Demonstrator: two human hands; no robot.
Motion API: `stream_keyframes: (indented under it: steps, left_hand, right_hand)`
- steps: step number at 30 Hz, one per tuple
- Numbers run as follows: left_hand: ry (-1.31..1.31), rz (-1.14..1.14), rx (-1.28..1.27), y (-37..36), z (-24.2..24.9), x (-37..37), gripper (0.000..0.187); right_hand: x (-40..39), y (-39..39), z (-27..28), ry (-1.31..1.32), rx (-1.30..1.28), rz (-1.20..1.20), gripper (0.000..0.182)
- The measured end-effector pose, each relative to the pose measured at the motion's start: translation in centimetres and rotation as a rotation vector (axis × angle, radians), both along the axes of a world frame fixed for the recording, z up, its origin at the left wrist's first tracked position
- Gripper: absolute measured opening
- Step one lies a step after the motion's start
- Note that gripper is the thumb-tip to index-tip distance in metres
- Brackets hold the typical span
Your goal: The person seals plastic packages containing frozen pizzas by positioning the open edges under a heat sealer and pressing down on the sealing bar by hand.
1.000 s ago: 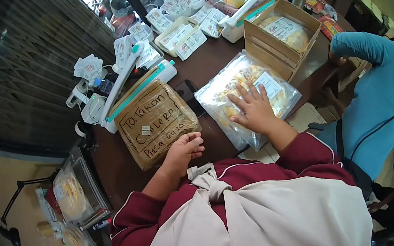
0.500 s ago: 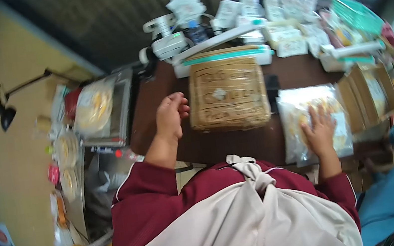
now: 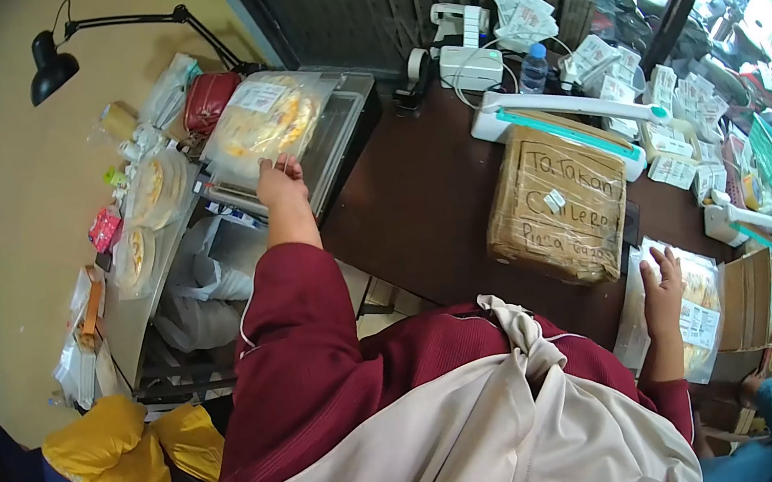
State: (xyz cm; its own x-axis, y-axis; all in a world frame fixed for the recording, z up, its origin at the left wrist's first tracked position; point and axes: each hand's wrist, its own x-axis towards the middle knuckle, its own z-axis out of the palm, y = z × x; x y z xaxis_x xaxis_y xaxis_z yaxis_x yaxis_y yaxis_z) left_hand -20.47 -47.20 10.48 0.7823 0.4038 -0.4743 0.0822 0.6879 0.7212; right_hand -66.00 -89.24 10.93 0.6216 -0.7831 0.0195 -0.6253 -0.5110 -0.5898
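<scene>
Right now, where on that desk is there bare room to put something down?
The bare desk between the tray and the box is free. Beyond the sealer, labels crowd it.

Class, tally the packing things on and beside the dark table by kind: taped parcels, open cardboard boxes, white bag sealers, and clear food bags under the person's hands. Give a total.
Taped brown parcel: 1
Open cardboard box: 1
White bag sealers: 2
Clear food bags, one under the left hand at, one under the right hand at: 2
Total: 6
</scene>
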Motion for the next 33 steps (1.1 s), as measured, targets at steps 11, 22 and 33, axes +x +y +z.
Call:
stream_keyframes:
  steps: [11, 22, 33]
  left_hand:
    - [-0.352, 0.201, 0.711, 0.2, 1.8, 5.4, 0.019]
    - [-0.892, -0.734, 0.473, -8.5, 17.3, -6.9, 0.011]
    - [-0.378, -1.32, -0.214, -19.3, 4.5, -15.9, 0.008]
  right_hand:
    - [5.4, 5.3, 2.5, -0.065, 0.089, 0.329, 0.033]
    - [8.6, 7.0, 8.2, -0.275, 0.003, 0.45, 0.027]
    - [8.3, 5.5, 2.2, -0.973, 0.747, -0.097, 0.017]
